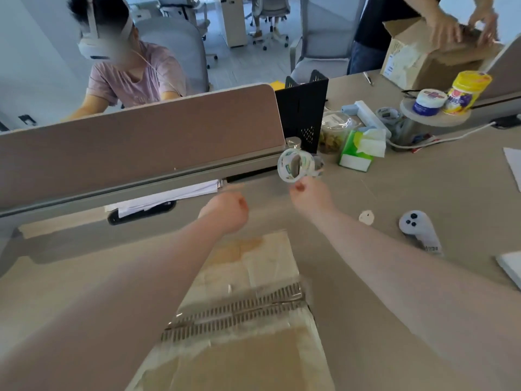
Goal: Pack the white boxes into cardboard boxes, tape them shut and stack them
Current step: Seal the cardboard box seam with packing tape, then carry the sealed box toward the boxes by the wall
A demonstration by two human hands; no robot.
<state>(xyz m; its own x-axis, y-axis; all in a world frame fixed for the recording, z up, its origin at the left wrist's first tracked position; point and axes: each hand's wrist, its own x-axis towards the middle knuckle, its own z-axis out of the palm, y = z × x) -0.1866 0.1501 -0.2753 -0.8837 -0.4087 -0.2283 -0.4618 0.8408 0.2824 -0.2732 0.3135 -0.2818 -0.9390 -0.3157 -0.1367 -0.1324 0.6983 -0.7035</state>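
A closed cardboard box (248, 311) with old tape and a barcode label lies on the desk right below me. Above its far end, my right hand (308, 194) holds a roll of clear tape (296, 165) up off the desk. My left hand (228, 211) is fisted beside it, a little to the left, and seems to pinch the tape's loose end, though blur hides the strip. No white boxes show clearly; a white edge (510, 268) sits at the far right.
A desk divider (141, 145) runs along the left. Behind the tape stand a black file holder (303, 108), a green tissue box (356, 153) and jars. A white controller (418, 227) lies at the right. Another person handles a cardboard box (428, 60) at the back right.
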